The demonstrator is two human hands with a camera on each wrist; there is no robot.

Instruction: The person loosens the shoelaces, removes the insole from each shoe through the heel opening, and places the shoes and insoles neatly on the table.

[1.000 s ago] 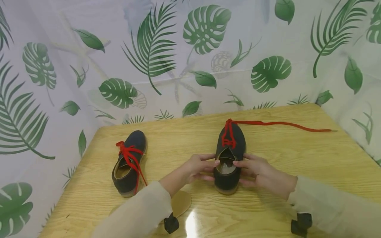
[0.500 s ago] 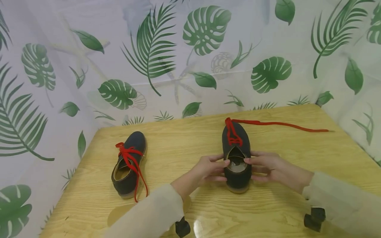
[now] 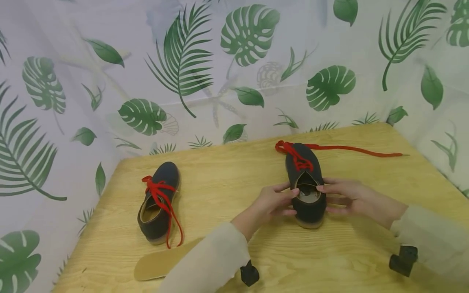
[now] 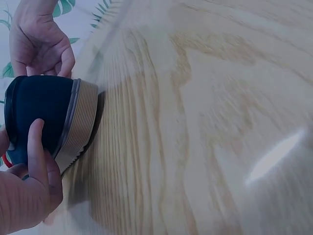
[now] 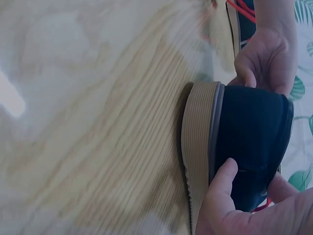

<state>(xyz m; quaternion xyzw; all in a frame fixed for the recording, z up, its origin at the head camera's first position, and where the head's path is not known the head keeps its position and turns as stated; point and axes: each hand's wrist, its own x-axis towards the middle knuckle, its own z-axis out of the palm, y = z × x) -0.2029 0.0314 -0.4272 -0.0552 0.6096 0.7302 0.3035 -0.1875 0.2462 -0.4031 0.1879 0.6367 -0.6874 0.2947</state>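
Both hands grip a dark navy shoe (image 3: 309, 213) at the right of the table, its toe pointing away. My left hand (image 3: 272, 201) holds the left side of the heel, thumb over the collar edge. On the opposite side, my right hand (image 3: 353, 197) grips it likewise. Red lace (image 3: 302, 160) runs through the eyelets, and one long end stretches right along the table. A pale insole (image 3: 307, 197) shows inside the opening. In the left wrist view the shoe's heel (image 4: 44, 103) and ribbed tan sole appear; the right wrist view shows the same heel (image 5: 249, 127) between the hands.
A matching shoe (image 3: 155, 230) with a tied red bow stands at the left of the wooden table (image 3: 227, 179). A flat tan insole (image 3: 157, 262) lies at the front left, partly under the left sleeve. Leaf-print cloth (image 3: 205, 134) hangs behind and beside the table.
Both hands have moved the held shoe to the right and slightly away, its toe turning a little left. The lace near the toe shifted with it. The tan insole is less covered by the sleeve.
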